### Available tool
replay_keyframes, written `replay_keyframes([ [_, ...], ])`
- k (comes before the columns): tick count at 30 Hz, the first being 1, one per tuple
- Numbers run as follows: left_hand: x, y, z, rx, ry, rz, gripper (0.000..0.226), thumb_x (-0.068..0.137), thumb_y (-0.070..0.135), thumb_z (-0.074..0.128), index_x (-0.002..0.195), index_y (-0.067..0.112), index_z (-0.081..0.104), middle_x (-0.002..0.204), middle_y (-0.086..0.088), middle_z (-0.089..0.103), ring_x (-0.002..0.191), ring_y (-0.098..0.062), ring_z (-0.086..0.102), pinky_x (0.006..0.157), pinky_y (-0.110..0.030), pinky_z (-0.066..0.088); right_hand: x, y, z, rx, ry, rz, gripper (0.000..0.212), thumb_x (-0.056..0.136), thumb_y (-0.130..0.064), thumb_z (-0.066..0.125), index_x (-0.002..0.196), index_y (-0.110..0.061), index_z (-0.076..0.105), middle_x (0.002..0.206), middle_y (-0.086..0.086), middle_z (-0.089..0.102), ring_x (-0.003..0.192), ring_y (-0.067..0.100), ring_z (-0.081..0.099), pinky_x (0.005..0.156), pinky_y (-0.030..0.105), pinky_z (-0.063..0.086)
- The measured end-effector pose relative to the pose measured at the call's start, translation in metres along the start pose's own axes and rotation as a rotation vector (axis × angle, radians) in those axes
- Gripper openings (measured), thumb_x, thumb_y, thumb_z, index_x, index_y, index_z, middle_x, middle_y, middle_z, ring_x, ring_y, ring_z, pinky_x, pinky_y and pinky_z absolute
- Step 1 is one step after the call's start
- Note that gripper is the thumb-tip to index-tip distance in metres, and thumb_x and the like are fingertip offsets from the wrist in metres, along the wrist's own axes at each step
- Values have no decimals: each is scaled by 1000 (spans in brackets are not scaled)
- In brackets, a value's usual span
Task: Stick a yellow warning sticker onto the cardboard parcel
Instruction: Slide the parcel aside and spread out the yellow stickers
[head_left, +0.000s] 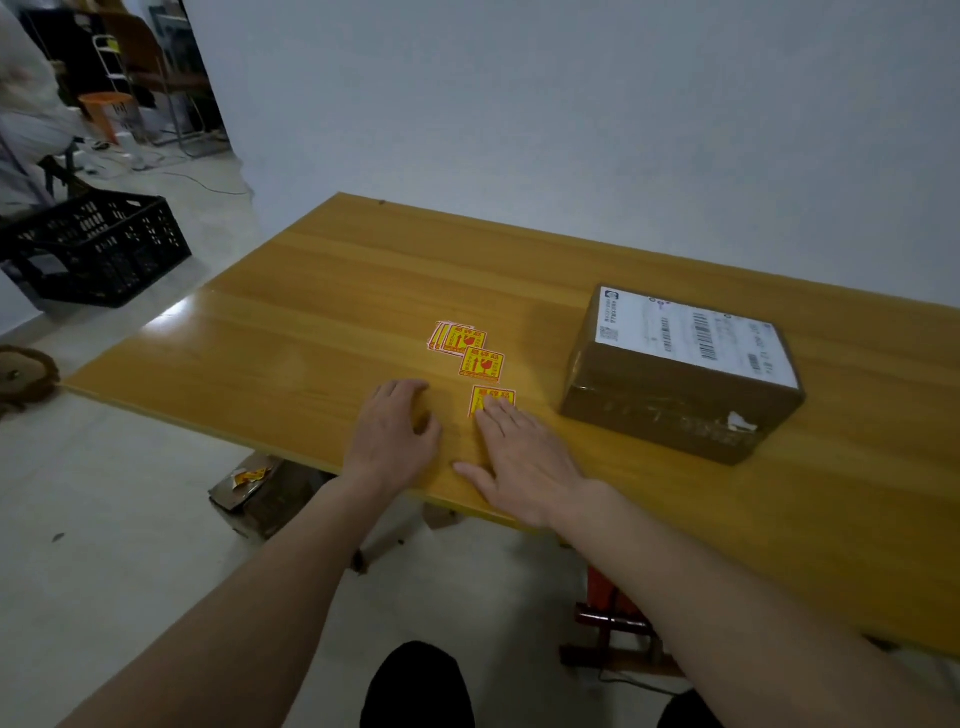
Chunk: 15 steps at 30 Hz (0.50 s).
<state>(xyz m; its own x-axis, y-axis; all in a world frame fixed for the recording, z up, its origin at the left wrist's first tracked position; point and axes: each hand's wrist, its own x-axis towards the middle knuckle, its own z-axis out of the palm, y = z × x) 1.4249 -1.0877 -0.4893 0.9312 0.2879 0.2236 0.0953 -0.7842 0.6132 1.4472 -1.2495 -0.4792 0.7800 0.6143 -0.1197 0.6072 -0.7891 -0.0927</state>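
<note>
Head view shows me both hands low over the near edge of the wooden counter (311, 291). My right hand (524, 457) lies flat, fingers (493, 410) spread apart and resting on the lower edge of the nearest yellow warning sticker (493, 399); nothing is pinched yet. My left hand (395, 436) sits just beside it, fingers loosely curled and empty, touching the counter. Two more lots of stickers lie beyond: a single one (482, 364) and a small fanned stack (460, 338). The cardboard parcel (675, 395) stands well apart to the right, its white shipping label (691, 332) facing up. I judge this to be the pick-up step: the sticker is pinned, not lifted. Next I need a corner raised, probably with the left hand's nail, then the backing peeled before carrying it to bare cardboard beside the label.
</note>
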Motion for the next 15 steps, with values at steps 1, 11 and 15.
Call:
replay_keyframes([
  [1, -2, 3, 0, -4, -6, -1, 38, 86, 17, 59, 122, 10, 53, 121, -10, 56, 115, -25, 48, 97, -35, 39, -9, -2, 0, 7, 0, -10, 76, 95, -57, 26, 150, -8, 12, 162, 9, 5, 149, 21, 3, 119, 32, 1],
  [11, -55, 36, 10, 34, -25, 163, 32, 87, 11, 56, 118, 13, 58, 117, -7, 61, 111, -23, 50, 93, -34, 43, -81, -1, 28, 104, 188, -144, 59, 89, -21, 59, 142, -8, 36, 151, 11, 37, 141, 25, 32, 118, 35, 18],
  [15, -81, 41, 10, -8, -19, 155, 28, 85, 10, 59, 114, 12, 61, 111, -6, 63, 106, -23, 54, 90, -33, 44, -89, -3, 36, 122, 357, -130, 52, 75, 0, 66, 124, -12, 55, 115, 4, 64, 102, 24, 60, 86, 35, 51],
])
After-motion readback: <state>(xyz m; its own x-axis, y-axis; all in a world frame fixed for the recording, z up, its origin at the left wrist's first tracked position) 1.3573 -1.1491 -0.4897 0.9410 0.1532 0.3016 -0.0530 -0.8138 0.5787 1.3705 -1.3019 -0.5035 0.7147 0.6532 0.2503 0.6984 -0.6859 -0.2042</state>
